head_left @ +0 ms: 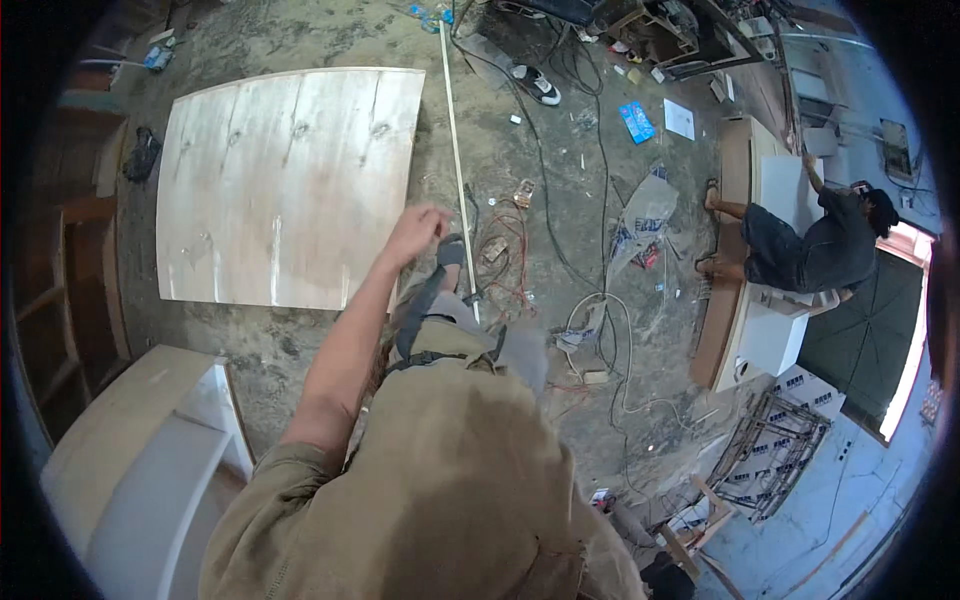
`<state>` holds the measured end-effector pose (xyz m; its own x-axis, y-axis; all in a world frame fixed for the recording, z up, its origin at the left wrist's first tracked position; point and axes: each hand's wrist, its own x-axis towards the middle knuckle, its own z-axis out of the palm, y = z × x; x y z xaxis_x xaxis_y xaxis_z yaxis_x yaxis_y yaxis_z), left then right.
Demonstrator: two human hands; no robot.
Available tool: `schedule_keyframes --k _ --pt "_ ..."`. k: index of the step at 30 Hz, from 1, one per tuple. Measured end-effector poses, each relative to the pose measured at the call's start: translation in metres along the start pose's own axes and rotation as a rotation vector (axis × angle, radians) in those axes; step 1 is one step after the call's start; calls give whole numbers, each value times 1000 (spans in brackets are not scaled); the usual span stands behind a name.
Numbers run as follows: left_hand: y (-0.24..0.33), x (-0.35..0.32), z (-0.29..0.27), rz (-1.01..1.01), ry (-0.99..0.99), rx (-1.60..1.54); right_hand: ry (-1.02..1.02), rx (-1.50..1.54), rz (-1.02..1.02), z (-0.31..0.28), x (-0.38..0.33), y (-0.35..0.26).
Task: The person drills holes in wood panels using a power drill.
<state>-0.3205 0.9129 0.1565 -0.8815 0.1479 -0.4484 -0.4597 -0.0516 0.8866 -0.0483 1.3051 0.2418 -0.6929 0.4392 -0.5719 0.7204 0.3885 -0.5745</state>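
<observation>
My left hand (418, 235) is raised in front of me, near the right edge of a large pale plywood panel (290, 180). Its fingers are loosely bent, somewhat blurred, and no object shows in them. Below the hand is my foot in a dark sandal (452, 252), beside a long, thin pale strip (456, 140) running along the floor. My right hand is out of view; my torso in a brown shirt fills the lower middle.
Cables (545, 150) and red wires (525, 250) wind over the dirty floor. A pale cabinet (140, 440) stands at lower left. On the right, another person (820, 240) leans over white panels (775, 335). Plastic wrapping (645, 215) and a shoe (537, 85) lie ahead.
</observation>
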Motion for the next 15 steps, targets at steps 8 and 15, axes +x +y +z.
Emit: schedule_keyframes --k 8,15 --pt "45 6 -77 -96 458 -203 -211 -111 -120 -23 120 -76" --pt "-26 -22 -71 -58 855 -327 -502 -150 -266 -8 293 -122"
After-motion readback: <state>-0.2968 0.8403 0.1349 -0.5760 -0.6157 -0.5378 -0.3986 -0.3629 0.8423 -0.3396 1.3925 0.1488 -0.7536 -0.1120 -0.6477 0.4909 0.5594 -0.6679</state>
